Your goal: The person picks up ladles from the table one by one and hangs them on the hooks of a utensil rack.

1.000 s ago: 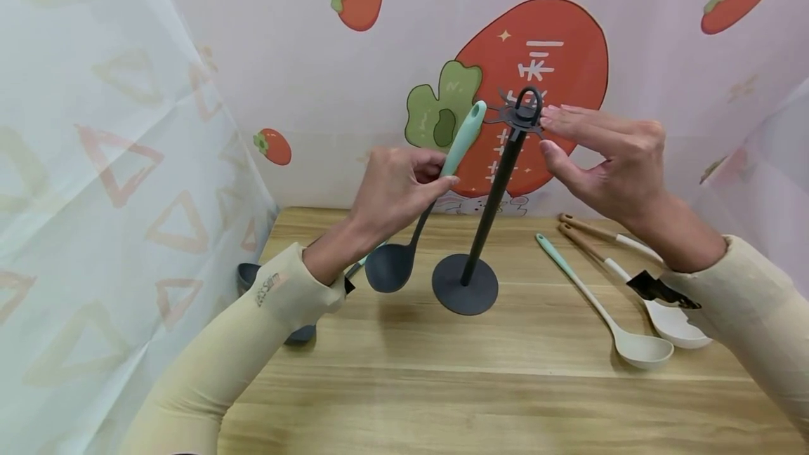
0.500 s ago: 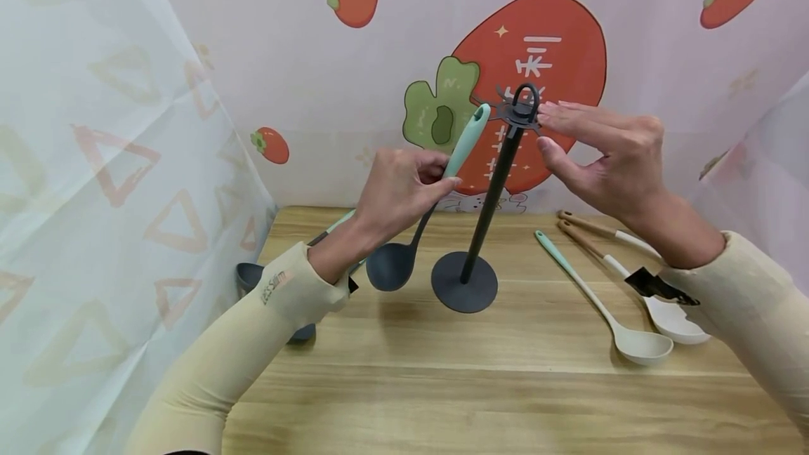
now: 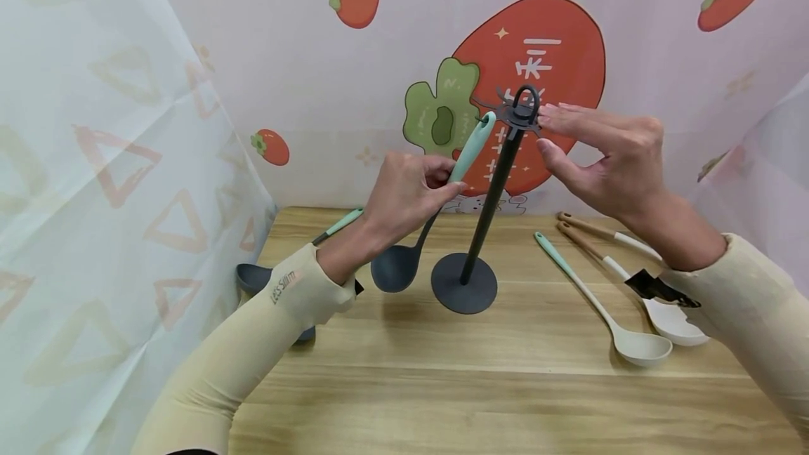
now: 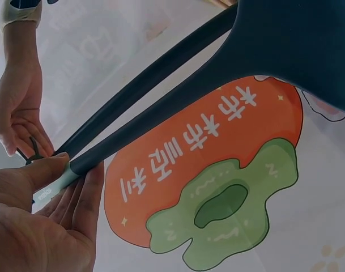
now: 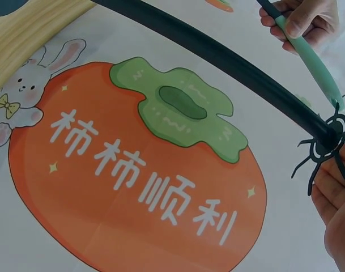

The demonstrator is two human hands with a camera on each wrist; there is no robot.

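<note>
dark grey, deep-bowled ladle [image 3: 395, 269], one: held above the pale wood-grain desk [image 3: 442, 371], bowl hanging beside the stand's pole and apart from it. mint-green tapered handle [image 3: 472, 152]: hole end up, meeting one hook tip; whether the hook is fully through cannot be told.

left hand [image 3: 413, 188]: fingers pinching the handle.

right hand [image 3: 609, 156]: fingers extended, thumb apart, gripping nothing; fingertips at the hook ring, apparently touching.

black upright stand [image 3: 494, 195], one: slim pole, flat round base [image 3: 461, 297] on the desk, spoked hook ring [image 3: 520, 114] at the top.

cream ladle with a mint-green handle [image 3: 641, 348], one: lying to the right, clear of the work.

hazards, as judged:
- drop: the hook only grazes the hole's edge, and the pinch loosens too soon.
- turning: the ring, if it rotates, slips round under a push, being braced by fingertips alone.
- tipping: sideways pressure high on a slim pole overcomes the small base.
- knock: the bowl, released abruptly, swings into the pole.
</note>
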